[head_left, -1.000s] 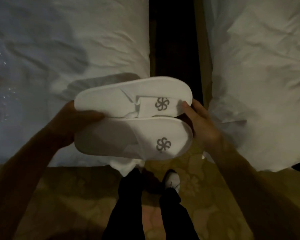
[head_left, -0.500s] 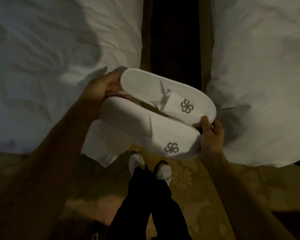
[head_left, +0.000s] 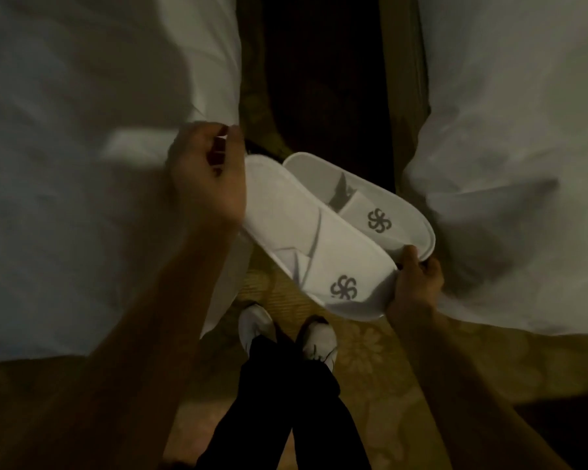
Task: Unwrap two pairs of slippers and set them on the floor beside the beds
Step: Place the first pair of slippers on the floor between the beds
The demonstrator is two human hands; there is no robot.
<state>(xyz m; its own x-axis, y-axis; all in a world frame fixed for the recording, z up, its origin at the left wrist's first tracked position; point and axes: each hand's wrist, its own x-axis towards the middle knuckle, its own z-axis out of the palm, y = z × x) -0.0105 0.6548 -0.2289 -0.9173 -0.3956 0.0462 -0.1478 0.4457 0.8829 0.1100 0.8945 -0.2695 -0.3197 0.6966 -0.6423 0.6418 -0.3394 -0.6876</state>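
Observation:
A pair of white slippers, each with a grey pinwheel logo on the toe band, hangs side by side over the gap between two beds. The near slipper (head_left: 319, 256) overlaps the far slipper (head_left: 392, 205), and both toes point down-right. My right hand (head_left: 418, 283) pinches the toe ends of both. My left hand (head_left: 207, 178) is curled over the heel end of the near slipper; the hand is blurred. No wrapper shows on the slippers.
A white-covered bed (head_left: 82, 164) fills the left and another bed (head_left: 510, 130) the right. Between them runs a dark narrow gap (head_left: 323, 79). Patterned gold carpet (head_left: 370, 354) lies below, where my two white shoes (head_left: 255, 323) stand. Something white (head_left: 223, 283) hangs under my left forearm.
The slippers swung from lying crosswise to a steep diagonal, heels up-left and toes down-right, and shifted right toward the gap. My left hand rose to the heel end.

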